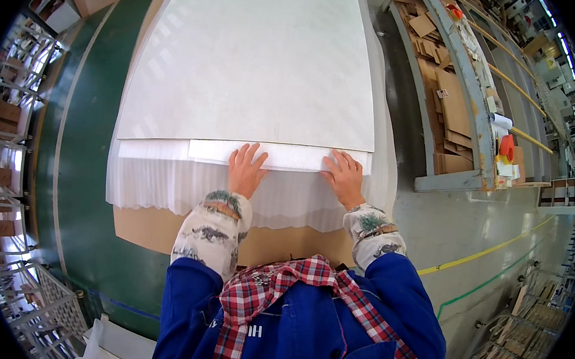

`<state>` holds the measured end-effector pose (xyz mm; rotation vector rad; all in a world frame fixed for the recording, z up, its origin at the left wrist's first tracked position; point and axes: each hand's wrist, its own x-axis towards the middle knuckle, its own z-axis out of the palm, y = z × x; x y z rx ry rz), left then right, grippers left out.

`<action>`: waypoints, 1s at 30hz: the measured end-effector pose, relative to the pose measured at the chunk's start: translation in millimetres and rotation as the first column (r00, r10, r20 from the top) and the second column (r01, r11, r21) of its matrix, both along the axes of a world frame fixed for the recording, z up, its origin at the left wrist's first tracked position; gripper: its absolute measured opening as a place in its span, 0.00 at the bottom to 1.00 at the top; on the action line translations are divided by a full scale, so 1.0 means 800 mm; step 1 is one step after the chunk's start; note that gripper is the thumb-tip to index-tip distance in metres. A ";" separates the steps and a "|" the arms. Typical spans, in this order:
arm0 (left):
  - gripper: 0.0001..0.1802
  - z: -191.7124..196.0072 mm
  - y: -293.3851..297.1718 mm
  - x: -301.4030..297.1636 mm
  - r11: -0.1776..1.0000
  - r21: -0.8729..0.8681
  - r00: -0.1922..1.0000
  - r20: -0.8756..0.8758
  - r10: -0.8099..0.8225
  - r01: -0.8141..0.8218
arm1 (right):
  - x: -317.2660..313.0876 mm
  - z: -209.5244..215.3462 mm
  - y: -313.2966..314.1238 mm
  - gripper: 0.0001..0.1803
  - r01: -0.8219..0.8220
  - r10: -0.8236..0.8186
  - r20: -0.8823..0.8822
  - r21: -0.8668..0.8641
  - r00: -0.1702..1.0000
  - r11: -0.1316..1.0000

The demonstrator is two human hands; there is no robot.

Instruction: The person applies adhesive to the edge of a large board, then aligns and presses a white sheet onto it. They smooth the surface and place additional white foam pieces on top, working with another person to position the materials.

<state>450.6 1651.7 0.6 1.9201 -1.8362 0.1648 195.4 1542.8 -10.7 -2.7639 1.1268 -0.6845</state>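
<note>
Sleeves of blue work jacket over a red-and-white checked shirt filled the near edge, with printed white cuff covers on both forearms. Just beyond, the left hand (pixel 246 168) and the right hand (pixel 344 176) lay palm down, fingers spread flat, gripping nothing, pressing on a narrow white foam strip (pixel 282 156). That strip sat on a ribbed white foam sheet (pixel 165 183), which overhung a brown cardboard base (pixel 142 225) on the green floor (pixel 84 184). Directly past the fingertips, a large white marbled panel (pixel 253 62) lay flat on the foam, its near edge close to both hands. Farther right stood a grey metal rack holding brown cardboard pieces (pixel 451 111).
</note>
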 end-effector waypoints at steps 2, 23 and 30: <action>0.23 -0.019 -0.008 0.016 0.996 0.027 0.995 -0.044 -0.089 0.090 | -0.006 -0.007 -0.002 0.22 0.018 -0.018 -0.005 -0.002 1.000 1.000; 0.26 -0.033 -0.012 0.014 0.980 0.166 0.994 -0.028 -0.103 0.106 | -0.067 -0.001 -0.002 0.18 0.178 -0.192 0.126 0.113 0.973 0.978; 0.29 -0.034 -0.005 0.030 0.977 0.186 0.994 0.010 -0.113 0.109 | -0.061 -0.007 -0.007 0.16 0.151 -0.197 0.222 0.207 0.955 0.967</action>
